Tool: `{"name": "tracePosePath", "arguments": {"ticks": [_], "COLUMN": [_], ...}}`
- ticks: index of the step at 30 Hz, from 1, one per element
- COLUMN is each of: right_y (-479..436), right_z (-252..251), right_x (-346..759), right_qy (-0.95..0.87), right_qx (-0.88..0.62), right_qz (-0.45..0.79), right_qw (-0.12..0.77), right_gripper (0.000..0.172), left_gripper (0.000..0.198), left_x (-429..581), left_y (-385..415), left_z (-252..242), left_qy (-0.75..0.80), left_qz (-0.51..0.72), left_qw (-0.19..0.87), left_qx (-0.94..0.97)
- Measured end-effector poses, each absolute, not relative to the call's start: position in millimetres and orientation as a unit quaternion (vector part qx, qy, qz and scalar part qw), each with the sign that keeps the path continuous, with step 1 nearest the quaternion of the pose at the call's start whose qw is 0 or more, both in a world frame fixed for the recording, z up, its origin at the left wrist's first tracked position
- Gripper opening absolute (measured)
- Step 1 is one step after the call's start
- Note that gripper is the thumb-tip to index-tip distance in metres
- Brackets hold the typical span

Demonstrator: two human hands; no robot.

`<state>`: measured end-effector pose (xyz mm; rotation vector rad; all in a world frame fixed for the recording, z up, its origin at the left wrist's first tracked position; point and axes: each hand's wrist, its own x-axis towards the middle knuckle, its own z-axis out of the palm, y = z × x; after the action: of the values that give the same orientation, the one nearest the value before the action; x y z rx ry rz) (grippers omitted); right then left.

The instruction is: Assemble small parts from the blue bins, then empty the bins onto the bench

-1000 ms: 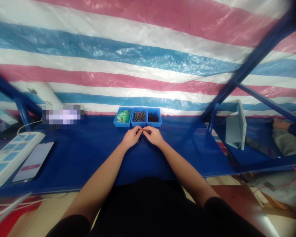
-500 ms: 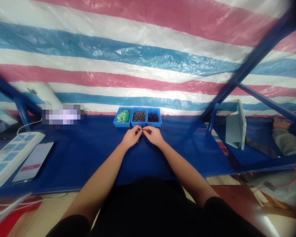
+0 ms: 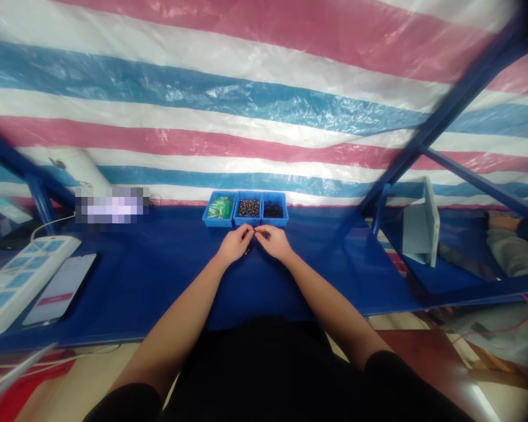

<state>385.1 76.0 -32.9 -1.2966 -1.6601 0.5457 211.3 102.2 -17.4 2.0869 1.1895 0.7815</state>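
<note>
My left hand (image 3: 236,243) and my right hand (image 3: 274,241) meet fingertip to fingertip just in front of three small blue bins. Both are closed in a pinch, and whatever lies between the fingertips is too small to make out. Under the left fingers a tiny dark piece (image 3: 247,252) shows. The left bin (image 3: 219,222) holds green, tube-like pieces (image 3: 220,207). In the middle bin (image 3: 247,221) are many small dark and brassy parts (image 3: 249,207). Small black parts (image 3: 273,209) fill the bottom of the right bin (image 3: 274,222).
On the left of the blue table (image 3: 158,281) lie a white power strip (image 3: 26,275) and a phone (image 3: 59,290). A pale upright panel (image 3: 422,225) stands at the right, beyond a blue frame post (image 3: 381,208). Another person's forearm (image 3: 513,249) rests farther right.
</note>
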Motion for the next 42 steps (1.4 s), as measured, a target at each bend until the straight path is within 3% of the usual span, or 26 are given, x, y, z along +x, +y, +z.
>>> {"name": "tracePosePath", "arguments": {"ticks": [18, 34, 42], "right_y": [75.4, 77.2, 76.5], "right_z": [-32.8, -35.6, -33.8], "right_x": [385.0, 386.0, 384.9], "right_qy": [-0.676, -0.684, -0.675], "right_qx": [-0.524, -0.520, -0.524], "right_qz": [0.220, 0.198, 0.207], "right_qw": [0.470, 0.473, 0.476], "right_gripper": [0.022, 0.021, 0.021], "left_gripper": [0.033, 0.022, 0.028], "left_x": [210.5, 210.8, 210.0], "left_y": [100.9, 104.1, 104.8], "left_z": [-17.0, -24.9, -23.1], "left_qy": [0.448, 0.424, 0.433], "left_qz": [0.301, 0.343, 0.326], "left_qw": [0.311, 0.307, 0.300], "left_qx": [0.782, 0.780, 0.785]}}
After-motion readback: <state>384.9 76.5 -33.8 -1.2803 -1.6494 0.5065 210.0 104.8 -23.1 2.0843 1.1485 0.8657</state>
